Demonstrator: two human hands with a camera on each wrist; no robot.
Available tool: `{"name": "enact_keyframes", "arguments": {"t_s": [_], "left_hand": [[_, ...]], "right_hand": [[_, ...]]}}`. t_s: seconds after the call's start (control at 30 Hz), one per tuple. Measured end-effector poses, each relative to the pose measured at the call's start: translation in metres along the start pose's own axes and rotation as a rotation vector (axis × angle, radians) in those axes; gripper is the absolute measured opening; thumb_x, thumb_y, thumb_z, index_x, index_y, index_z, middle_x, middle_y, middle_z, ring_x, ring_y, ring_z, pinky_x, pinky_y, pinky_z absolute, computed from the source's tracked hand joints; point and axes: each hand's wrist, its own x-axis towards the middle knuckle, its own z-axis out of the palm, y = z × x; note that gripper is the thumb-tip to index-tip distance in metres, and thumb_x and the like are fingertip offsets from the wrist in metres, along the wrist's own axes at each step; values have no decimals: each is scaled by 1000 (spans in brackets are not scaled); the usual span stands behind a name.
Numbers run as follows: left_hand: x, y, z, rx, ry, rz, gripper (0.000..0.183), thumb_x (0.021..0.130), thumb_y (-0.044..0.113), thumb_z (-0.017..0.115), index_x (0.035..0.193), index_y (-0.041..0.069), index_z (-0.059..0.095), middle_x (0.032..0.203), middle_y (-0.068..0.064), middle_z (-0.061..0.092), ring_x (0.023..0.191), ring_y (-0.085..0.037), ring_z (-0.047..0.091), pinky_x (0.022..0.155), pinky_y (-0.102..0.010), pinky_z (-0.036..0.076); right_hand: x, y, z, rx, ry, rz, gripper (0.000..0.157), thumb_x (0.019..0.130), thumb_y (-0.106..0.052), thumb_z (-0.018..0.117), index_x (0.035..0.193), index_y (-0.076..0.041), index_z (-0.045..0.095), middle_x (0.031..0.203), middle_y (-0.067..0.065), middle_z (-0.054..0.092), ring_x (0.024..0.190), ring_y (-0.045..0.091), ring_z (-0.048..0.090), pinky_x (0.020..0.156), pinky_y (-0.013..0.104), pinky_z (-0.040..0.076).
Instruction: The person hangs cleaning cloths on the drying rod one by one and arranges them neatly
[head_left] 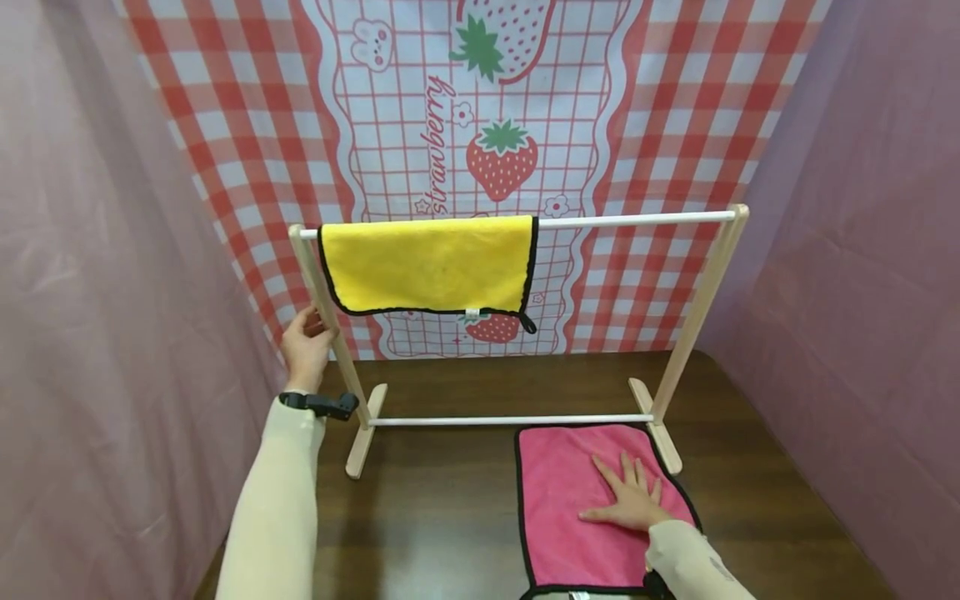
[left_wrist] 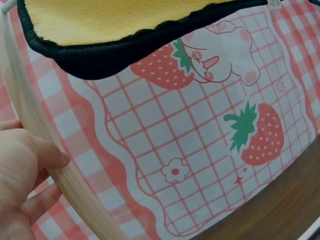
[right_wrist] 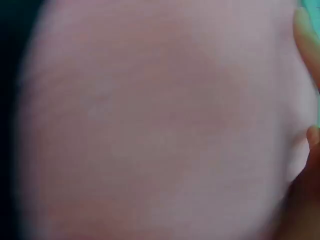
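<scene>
A wooden drying rack [head_left: 697, 308] with white rails stands on the table. Over the left part of its top rail hangs a yellow towel [head_left: 427, 267] with black edging and a small loop at one corner. My left hand [head_left: 306, 346] holds the rack's left post, thumb on the near side and fingers behind, as the left wrist view shows. Flat on the table at the rack's right foot lies a pink towel [head_left: 558, 500], also edged in black. On it rests my right hand [head_left: 628, 500], fingers spread. A blurred pale surface fills most of the right wrist view.
Behind the rack hangs a red-and-white checked cloth [head_left: 652, 125] with strawberry prints. Pinkish curtains [head_left: 862, 275] close off both sides. The dark brown wooden table [head_left: 442, 508] runs under the rack, and a light-coloured cloth edge shows below the pink towel.
</scene>
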Motion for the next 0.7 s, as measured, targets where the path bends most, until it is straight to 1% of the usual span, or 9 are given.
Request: {"name": "enact_keyframes", "arguments": {"t_s": [0.07, 0.13, 0.27, 0.43, 0.5, 0.6, 0.7], "left_hand": [[0, 0, 0, 2, -9, -6, 51, 88, -6, 65, 138, 1, 58, 126, -22, 62, 113, -33, 60, 86, -32, 54], [0, 1, 0, 10, -17, -16, 51, 88, -5, 65, 138, 2, 58, 126, -21, 62, 113, -32, 60, 87, -35, 54], [2, 2, -1, 20, -23, -10, 51, 89, -5, 65, 139, 2, 57, 126, -21, 62, 113, -32, 60, 89, -39, 54], [3, 3, -1, 20, -45, -5, 52, 90, -5, 65, 140, 1, 55, 127, -23, 61, 115, -34, 60, 92, -38, 54], [3, 2, -1, 18, -47, -9, 52, 89, -5, 65, 140, 1, 55, 127, -23, 61, 114, -33, 60, 91, -35, 55], [3, -1, -1, 5, -38, -4, 52, 88, -6, 66, 138, 0, 57, 125, -23, 62, 109, -30, 61, 83, -25, 54], [4, -4, -2, -4, -33, 4, 51, 87, -7, 66, 136, -1, 58, 122, -23, 63, 106, -27, 61, 77, -16, 51]], "right_hand": [[-1, 3, 4, -16, -19, 9, 110, 70, -66, 77, 154, -10, 33, 156, 38, 3, 140, 61, -3, 102, 82, -7], [-1, 7, 7, -21, -9, 10, 109, 70, -66, 77, 154, -10, 35, 157, 37, 4, 141, 60, -3, 102, 82, -7], [2, 10, 9, -8, 44, -13, 104, 70, -64, 78, 152, -11, 40, 157, 35, 10, 141, 60, 1, 102, 82, -3], [3, 14, 8, 40, 109, -11, 94, 71, -56, 81, 146, -10, 49, 154, 31, 21, 139, 57, 10, 102, 78, 6], [1, 15, 8, 79, 137, -9, 86, 74, -51, 82, 143, -8, 54, 151, 30, 26, 137, 56, 15, 101, 76, 10], [-1, 15, 9, 130, 203, -20, 70, 78, -40, 82, 134, -4, 62, 146, 27, 35, 130, 53, 25, 95, 72, 18], [0, 16, 11, 181, 264, -29, 52, 81, -28, 82, 124, -2, 69, 138, 24, 44, 123, 50, 33, 87, 68, 24]]}}
